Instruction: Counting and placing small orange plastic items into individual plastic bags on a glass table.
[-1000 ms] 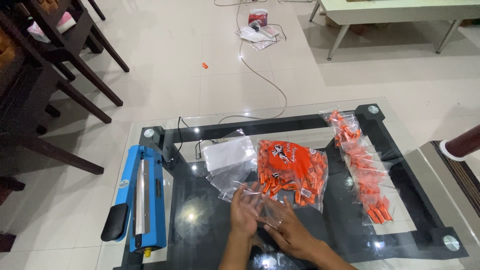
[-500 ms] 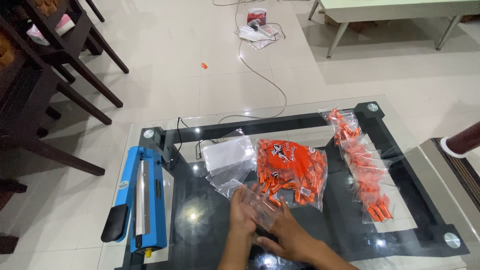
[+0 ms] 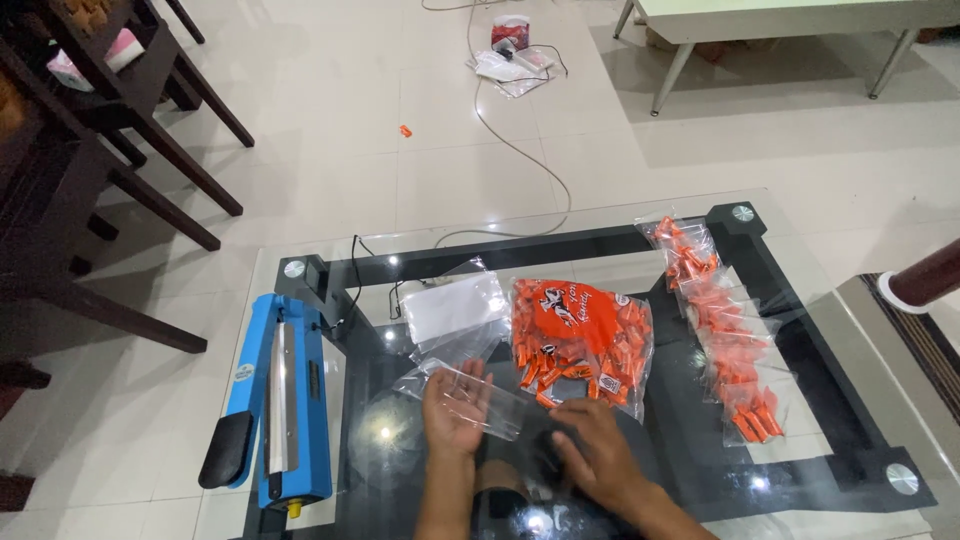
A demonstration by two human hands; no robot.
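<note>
Head view looks down on two bare hands at the near edge of a glass table [image 3: 600, 215] with a black frame. Left hand [image 3: 455, 405] lies palm down with its fingers [image 3: 462, 383] spread wide and flat, pressing on a small clear plastic bag [image 3: 478, 392] that rests on the glass; it presses rather than grips. Right hand [image 3: 592, 450] sits just beside it, fingers loosely curled and resting on the glass at the bag's right end; whether they pinch the bag's edge I cannot tell.

Just beyond the small bag lies a stack of empty clear bags [image 3: 455, 308]. To the right of that stack, touching the far side of the small bag, is a large open bag of orange wrapped candies [image 3: 580, 335]. Further right, well apart from the hands, a row of small filled candy packets [image 3: 725, 335] runs along the table's right side.

At the table's left edge a blue heat sealer [image 3: 280, 400] lies lengthwise, its black cord [image 3: 352, 270] trailing toward the far edge. On the tiled floor beyond, dark wooden chairs [image 3: 120, 130] stand at the left.
</note>
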